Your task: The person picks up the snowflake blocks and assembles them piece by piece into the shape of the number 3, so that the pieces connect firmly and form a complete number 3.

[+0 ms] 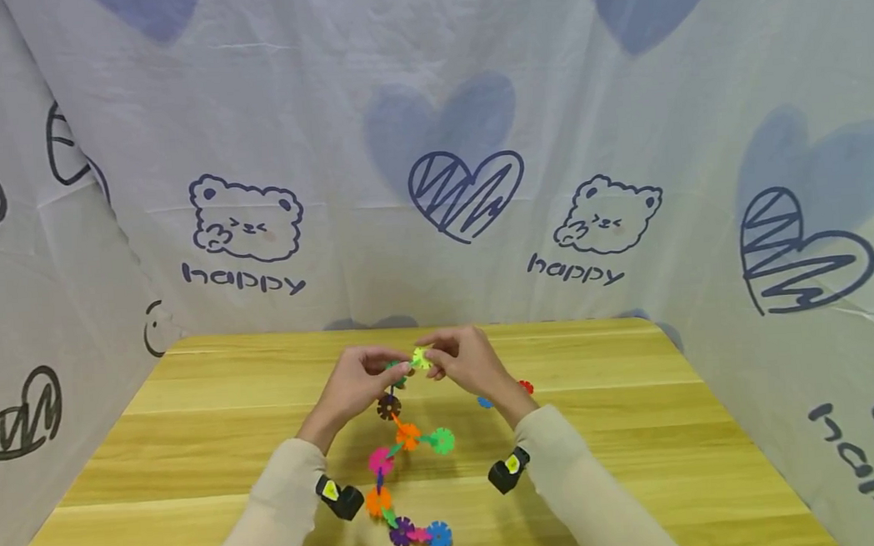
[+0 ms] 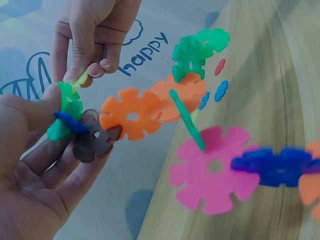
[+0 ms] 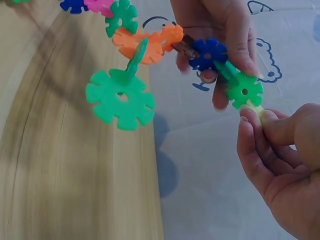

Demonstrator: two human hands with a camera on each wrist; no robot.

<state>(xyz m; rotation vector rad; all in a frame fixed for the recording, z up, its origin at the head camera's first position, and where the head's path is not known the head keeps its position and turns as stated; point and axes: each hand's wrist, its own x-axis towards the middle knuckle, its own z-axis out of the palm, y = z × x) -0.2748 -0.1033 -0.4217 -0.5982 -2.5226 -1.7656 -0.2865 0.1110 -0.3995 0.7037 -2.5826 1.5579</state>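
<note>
Over the wooden table (image 1: 191,422), the left hand (image 1: 354,388) curls thumb and fingers around the upper end of a chain of snowflake discs (image 1: 405,438), which hangs from there down toward the table's near edge. Just to its right, the right hand (image 1: 468,365) pinches a yellow-green disc (image 1: 420,358) between thumb and fingertips, pressed against the chain's top green disc (image 3: 244,90). Farther right, a red disc (image 1: 525,387) and a blue disc (image 1: 484,402) lie loose on the table.

Left hand (image 1: 355,386) and right hand (image 1: 467,363) raised over wooden table (image 1: 193,455), pinching yellow-green snowflake disc (image 1: 421,358) atop interlocked disc chain (image 1: 400,467). Loose red disc (image 1: 526,387) beside right wrist.
</note>
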